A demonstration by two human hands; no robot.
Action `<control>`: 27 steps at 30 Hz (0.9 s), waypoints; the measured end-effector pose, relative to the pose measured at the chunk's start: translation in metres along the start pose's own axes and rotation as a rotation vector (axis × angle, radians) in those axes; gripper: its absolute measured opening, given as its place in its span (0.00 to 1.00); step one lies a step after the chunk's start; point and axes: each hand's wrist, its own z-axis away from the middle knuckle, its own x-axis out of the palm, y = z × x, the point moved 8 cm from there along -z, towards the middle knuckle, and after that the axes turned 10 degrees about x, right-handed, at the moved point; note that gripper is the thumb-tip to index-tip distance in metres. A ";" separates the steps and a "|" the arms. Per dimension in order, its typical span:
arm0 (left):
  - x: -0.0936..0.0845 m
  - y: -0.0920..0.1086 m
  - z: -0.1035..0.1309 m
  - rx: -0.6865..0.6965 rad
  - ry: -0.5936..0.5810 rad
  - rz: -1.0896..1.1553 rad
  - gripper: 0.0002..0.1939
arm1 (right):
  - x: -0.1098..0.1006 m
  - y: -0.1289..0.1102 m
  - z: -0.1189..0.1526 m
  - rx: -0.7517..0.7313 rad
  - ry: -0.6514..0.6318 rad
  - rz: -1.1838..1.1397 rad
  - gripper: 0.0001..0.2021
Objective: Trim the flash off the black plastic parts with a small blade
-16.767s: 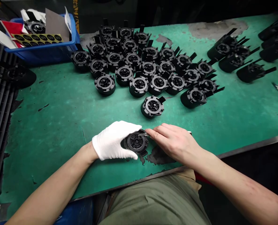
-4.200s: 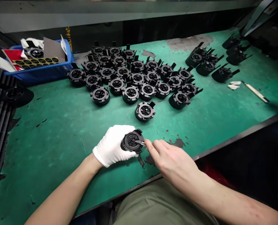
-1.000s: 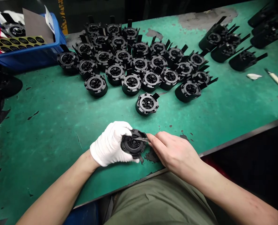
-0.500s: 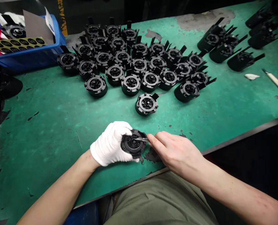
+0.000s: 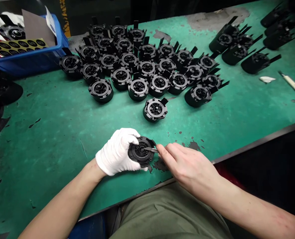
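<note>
A round black plastic housing (image 5: 140, 156) is gripped by my left hand (image 5: 118, 151), which wears a white glove and wraps its fingers round the left side. Bare, my right hand (image 5: 184, 161) is closed on a small knife (image 5: 151, 150) with a thin metal blade. The blade reaches over the face of the housing, its tip at the middle hub. Whether the tip touches the plastic I cannot tell. The knife's handle is hidden in my right fingers. Just beyond my hands, a similar housing (image 5: 155, 110) stands on the green table (image 5: 62, 132).
Several rows of black housings (image 5: 122, 77) fill the table's far middle, with more housings (image 5: 253, 63) at the far right. A blue bin (image 5: 45, 58) at the left holds stickers and cloth. A white-handled tool (image 5: 294, 85) and a white scrap (image 5: 267, 79) lie at right.
The knife blade has tilted slightly, and its tip sits a little lower and further left on the hub. My right hand has shifted slightly; my left hand keeps its hold.
</note>
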 end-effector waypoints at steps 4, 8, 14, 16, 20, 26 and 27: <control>0.000 0.000 0.000 0.003 -0.003 -0.010 0.43 | 0.001 -0.003 0.003 0.006 0.007 0.006 0.19; -0.001 0.000 0.000 -0.001 -0.001 -0.006 0.43 | 0.006 0.000 0.005 0.032 -0.015 -0.012 0.18; 0.000 0.000 0.001 0.006 -0.004 -0.012 0.43 | 0.007 0.003 0.008 0.074 0.009 -0.047 0.16; 0.000 -0.001 0.001 0.005 -0.005 -0.011 0.43 | 0.007 0.001 0.010 0.079 0.004 -0.034 0.16; 0.000 0.000 0.000 0.009 -0.004 -0.009 0.43 | 0.005 -0.005 0.011 0.071 0.004 0.024 0.18; 0.000 -0.001 0.001 0.005 0.001 -0.017 0.43 | 0.003 -0.011 0.011 0.061 0.013 0.045 0.20; 0.000 -0.001 0.001 0.000 0.001 -0.014 0.43 | 0.003 -0.011 0.011 0.060 0.008 0.050 0.21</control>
